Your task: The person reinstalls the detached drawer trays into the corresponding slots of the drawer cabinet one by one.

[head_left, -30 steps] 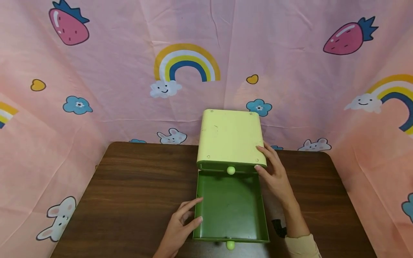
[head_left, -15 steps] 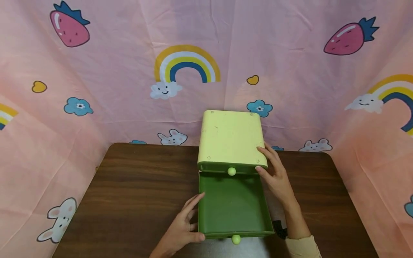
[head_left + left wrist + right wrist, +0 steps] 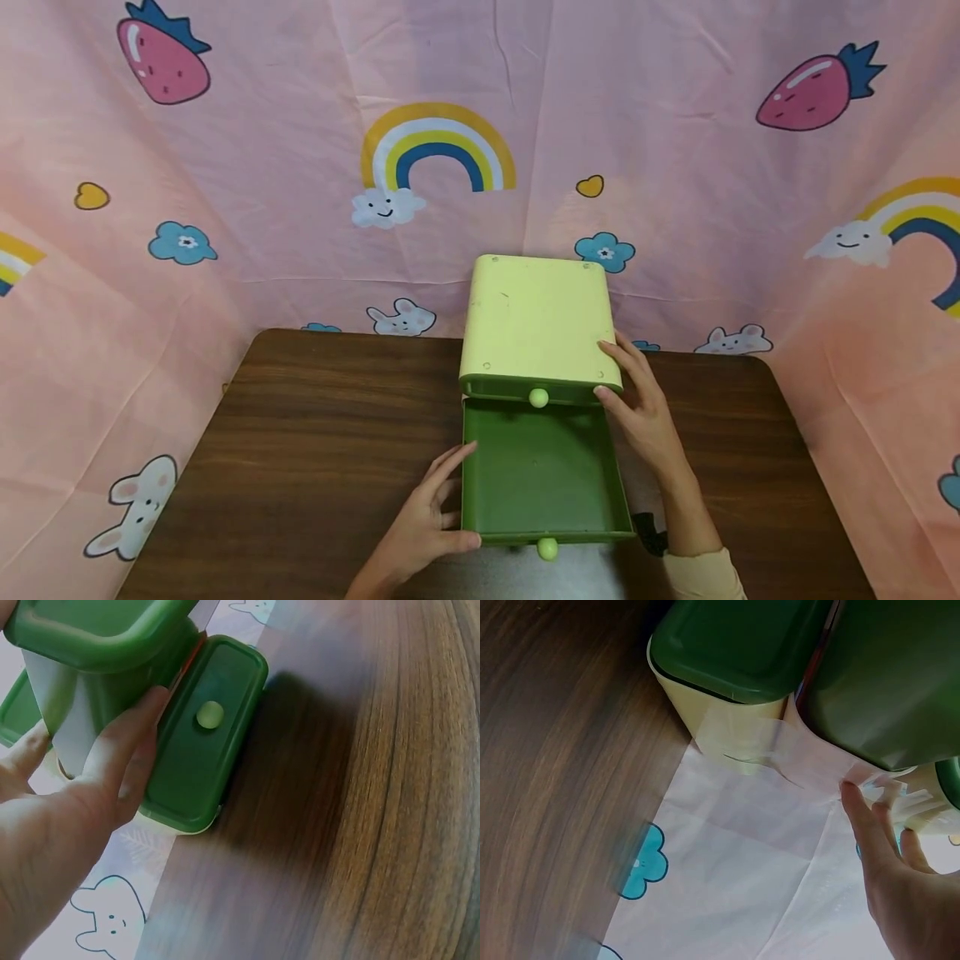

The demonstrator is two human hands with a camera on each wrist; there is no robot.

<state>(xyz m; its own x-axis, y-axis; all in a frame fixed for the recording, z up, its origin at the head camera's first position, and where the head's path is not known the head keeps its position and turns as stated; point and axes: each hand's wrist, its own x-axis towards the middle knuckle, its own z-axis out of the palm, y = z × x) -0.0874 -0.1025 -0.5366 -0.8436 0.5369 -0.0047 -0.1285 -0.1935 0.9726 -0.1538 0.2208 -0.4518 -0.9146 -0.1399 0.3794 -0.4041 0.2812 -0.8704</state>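
Note:
A pale yellow cabinet (image 3: 540,317) with stacked green drawers stands at the back of the table, a round knob on its upper drawer (image 3: 538,397). Below that, a deep green drawer (image 3: 543,475) extends far out toward me, with nothing lying in it. My left hand (image 3: 423,525) holds this drawer's left side, fingertips at the rim and thumb at the front corner. At the cabinet's front right corner, my right hand (image 3: 641,408) grips with a finger over the top and the thumb at the front edge. Another drawer (image 3: 199,742) is shut below in the left wrist view.
The brown wooden table (image 3: 322,458) spreads out on both sides of the cabinet. Pink patterned cloth (image 3: 300,192) hangs behind and at both sides. A small black object (image 3: 649,533), its kind unclear, is beside my right forearm.
The extended drawer's front has shifted slightly away from me and to the right. My left thumb has moved from the drawer's left rim to its front corner. My right hand has stayed put.

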